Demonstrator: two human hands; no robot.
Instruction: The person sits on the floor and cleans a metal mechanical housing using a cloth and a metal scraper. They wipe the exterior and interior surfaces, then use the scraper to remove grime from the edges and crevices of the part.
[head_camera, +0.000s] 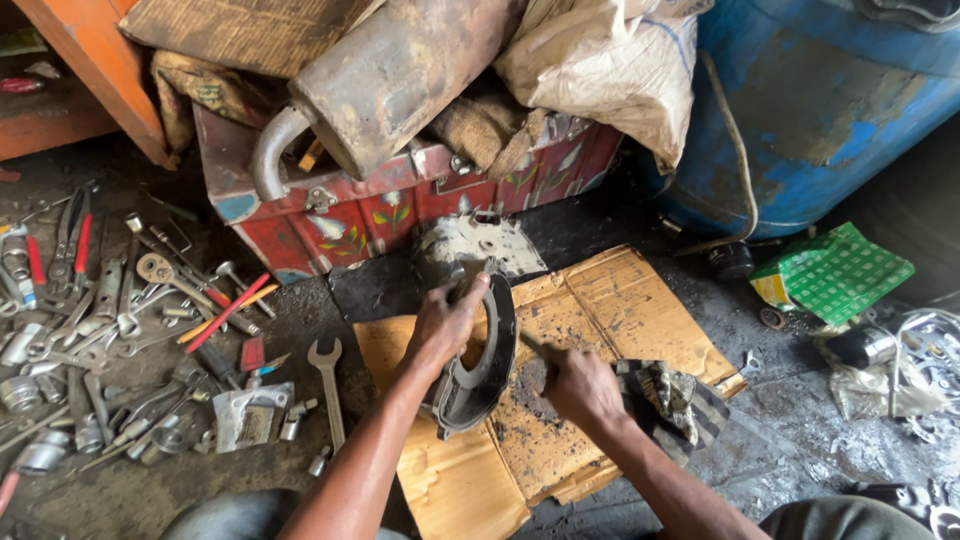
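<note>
At the centre of the frame, the left hand (447, 325) gripped the top edge of a dark, curved metal engine cover (480, 370), held upright on a sheet of greasy cardboard (600, 300). Just right of it, the right hand (583, 385) was closed around a thin tool (533, 346) whose tip met the cover's inner face. A dirty rag (672, 392) lay beside that hand. Spanners and pliers (110, 300) were scattered at left; a red metal box (400, 205) stood above.

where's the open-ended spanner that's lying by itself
In the head view the spanner lies on the dark floor left of centre, between the cardboard sheet and the pile of tools, just left of the left hand.
</note>
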